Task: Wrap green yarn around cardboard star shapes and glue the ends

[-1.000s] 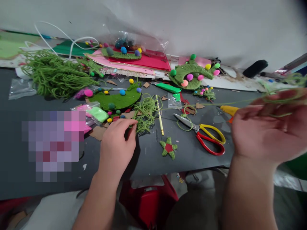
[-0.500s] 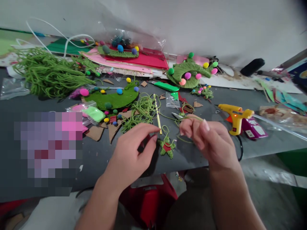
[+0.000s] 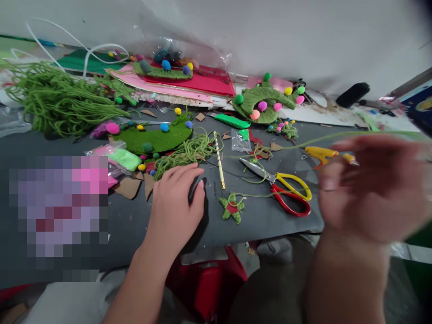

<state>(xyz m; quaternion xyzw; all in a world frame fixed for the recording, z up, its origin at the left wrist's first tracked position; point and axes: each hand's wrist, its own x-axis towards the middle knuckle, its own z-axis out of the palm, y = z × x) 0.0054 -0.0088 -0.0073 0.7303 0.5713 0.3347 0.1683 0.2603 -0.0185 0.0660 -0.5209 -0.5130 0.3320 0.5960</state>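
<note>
My left hand lies palm down, fingers stretched out and holding nothing, at the near edge of a tangled pile of green yarn. Raised at the right, my right hand is blurred, its fingers curled, with a drawn-out strand of green yarn running up to it from the pile. Between the hands sits a small star wrapped in green yarn, red at its centre, with a loose yarn end looped over it. Scissors with one yellow and one red handle lie partly open, yarn crossing them. A pale twisted stick lies behind the star.
Partly behind my right hand is a yellow glue gun. A green crescent with coloured balls, a green cutter, a yarn-wrapped wreath and a large yarn bundle lie farther back. Cardboard scraps lie at left.
My right hand has swung right and up, stretching the yarn out and uncovering the scissors. My left hand has moved left, away from the star, its fingers flattening out.
</note>
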